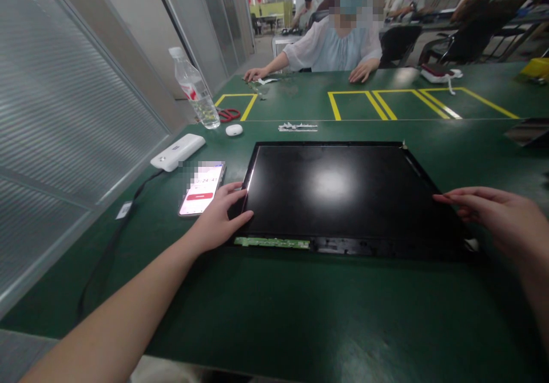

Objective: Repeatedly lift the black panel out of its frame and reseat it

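A black display panel [330,194] lies flat on the green table, its dark screen facing up and reflecting a bright spot. Along its near edge runs a narrow green circuit board [272,242]. My left hand [218,216] grips the panel's left edge, thumb on top of the frame and fingers along the outer side. At the right edge, my right hand [493,208] has its thumb and fingers pinched together on the frame; its other fingers are partly hidden. Small whitish pieces show at the far right corner and the near right corner of the panel.
Left of the panel lie a lit phone [203,188], a white power bank [178,152] with a dark strap, and a white earbud case [234,130]. Behind them are a water bottle [195,88] and red-handled scissors [229,114]. A person [334,43] sits across the table.
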A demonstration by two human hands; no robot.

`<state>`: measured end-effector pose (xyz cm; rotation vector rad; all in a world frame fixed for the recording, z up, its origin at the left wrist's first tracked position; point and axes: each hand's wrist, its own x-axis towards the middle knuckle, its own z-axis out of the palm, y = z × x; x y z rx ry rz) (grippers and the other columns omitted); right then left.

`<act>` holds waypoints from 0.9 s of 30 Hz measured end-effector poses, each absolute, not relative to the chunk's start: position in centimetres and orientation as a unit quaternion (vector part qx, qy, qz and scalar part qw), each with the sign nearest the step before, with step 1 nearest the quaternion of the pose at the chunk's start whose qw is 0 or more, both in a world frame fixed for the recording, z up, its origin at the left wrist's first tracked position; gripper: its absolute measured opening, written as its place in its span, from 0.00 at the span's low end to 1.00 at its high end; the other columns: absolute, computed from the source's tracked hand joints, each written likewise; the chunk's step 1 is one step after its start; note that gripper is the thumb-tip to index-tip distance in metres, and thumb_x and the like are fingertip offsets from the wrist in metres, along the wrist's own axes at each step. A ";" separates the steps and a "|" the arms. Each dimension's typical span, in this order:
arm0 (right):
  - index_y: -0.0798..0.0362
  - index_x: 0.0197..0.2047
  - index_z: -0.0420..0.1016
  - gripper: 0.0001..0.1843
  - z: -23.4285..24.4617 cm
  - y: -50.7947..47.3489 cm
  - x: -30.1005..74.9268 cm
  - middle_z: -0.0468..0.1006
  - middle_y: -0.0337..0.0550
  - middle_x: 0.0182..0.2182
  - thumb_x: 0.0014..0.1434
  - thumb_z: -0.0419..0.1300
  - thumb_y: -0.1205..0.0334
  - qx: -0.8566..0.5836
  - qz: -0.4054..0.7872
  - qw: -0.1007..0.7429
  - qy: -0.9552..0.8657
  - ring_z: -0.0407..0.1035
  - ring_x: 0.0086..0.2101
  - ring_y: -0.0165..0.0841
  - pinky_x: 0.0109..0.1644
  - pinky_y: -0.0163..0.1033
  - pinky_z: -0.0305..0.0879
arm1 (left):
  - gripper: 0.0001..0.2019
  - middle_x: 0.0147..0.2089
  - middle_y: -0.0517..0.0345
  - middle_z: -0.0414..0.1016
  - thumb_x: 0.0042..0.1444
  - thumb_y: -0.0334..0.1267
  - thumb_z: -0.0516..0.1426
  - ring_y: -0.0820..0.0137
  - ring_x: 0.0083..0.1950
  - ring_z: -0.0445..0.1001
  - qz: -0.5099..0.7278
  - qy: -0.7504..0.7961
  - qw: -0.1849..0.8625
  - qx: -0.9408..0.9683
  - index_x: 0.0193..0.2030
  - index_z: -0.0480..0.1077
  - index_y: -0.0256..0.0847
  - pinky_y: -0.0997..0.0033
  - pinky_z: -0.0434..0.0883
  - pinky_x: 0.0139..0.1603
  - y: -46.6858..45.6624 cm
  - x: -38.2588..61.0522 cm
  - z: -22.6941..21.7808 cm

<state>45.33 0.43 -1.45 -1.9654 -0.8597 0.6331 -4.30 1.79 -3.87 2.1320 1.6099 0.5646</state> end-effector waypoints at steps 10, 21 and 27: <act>0.48 0.31 0.83 0.21 -1.6 -0.1 45.2 0.82 0.45 0.31 0.32 0.65 0.48 -0.824 0.205 0.363 -0.383 0.69 0.31 0.38 0.31 0.42 0.61 | 0.30 0.72 0.39 0.64 0.62 0.54 0.59 0.43 0.73 0.64 0.200 0.575 0.191 0.770 0.66 0.71 0.40 0.36 0.62 0.72 1.7 -4.2 -3.7; 0.40 0.47 0.85 0.30 -2.4 -0.3 45.2 0.84 0.42 0.52 0.39 0.65 0.41 -0.768 0.183 0.330 -0.518 0.76 0.47 0.48 0.45 0.51 0.70 | 0.27 0.72 0.46 0.68 0.62 0.60 0.63 0.46 0.71 0.68 0.178 0.459 0.158 0.856 0.63 0.77 0.51 0.37 0.67 0.69 1.3 -5.3 -2.5; 0.39 0.53 0.84 0.35 -2.9 -0.1 45.9 0.83 0.41 0.55 0.43 0.62 0.36 -0.777 0.149 0.253 -0.558 0.75 0.37 0.43 0.45 0.52 0.70 | 0.23 0.67 0.43 0.75 0.64 0.57 0.62 0.48 0.66 0.75 0.174 0.408 0.176 0.879 0.58 0.80 0.47 0.43 0.74 0.64 1.3 -5.3 -1.7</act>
